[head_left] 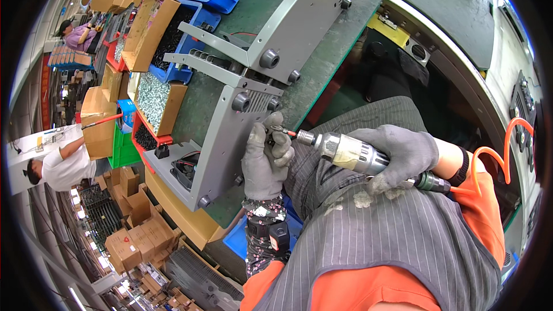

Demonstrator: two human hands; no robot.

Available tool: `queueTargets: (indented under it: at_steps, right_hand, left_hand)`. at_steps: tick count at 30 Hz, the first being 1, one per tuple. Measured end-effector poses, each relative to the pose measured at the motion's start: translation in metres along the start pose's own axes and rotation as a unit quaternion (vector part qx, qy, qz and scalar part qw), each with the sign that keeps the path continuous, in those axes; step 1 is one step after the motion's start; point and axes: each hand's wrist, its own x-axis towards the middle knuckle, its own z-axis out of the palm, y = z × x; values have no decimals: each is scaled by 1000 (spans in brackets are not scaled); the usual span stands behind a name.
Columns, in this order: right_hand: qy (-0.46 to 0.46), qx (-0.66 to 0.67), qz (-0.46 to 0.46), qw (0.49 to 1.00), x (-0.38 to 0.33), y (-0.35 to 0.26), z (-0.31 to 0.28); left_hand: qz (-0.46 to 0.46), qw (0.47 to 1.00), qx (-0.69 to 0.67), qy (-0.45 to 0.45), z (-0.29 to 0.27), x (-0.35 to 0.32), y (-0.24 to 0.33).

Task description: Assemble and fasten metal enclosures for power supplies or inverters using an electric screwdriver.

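Observation:
My right hand (403, 152), in a grey glove, is wrapped round a pneumatic screwdriver (348, 152) with a silver body and an orange air hose (488, 152). Its bit points left, toward the fingertips of my left hand (264, 164). That gloved hand is closed in a pinch around the bit's tip; whatever small piece is between the fingers is too small to make out. Just beyond it stands a grey sheet-metal housing (222, 141) with round black feet (241, 102) and vent slots. Farther back is a second, similar grey housing (294, 26).
On the green bench (325, 52), a carton of silver screws (152, 101), a red bin (144, 138) and blue bins (233, 0) of black parts line the far left. Stacked cartons (138, 242) lie beyond. Two people (69, 164) are in the background.

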Motion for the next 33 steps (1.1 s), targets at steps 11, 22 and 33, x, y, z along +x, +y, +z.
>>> queueTargets:
  at_steps: [11,22,33]
  right_hand:
    - [3,53,-58,997,2,11,5]
    - [34,53,-41,997,-1,8,-5]
    - [65,75,32,995,16,5,-4]
  left_hand:
    - [-38,994,-99,-40,10,1,-3]
    - [202,716,663,-84,41,-27,37]
    - [120,434,893,6,79,2,121]
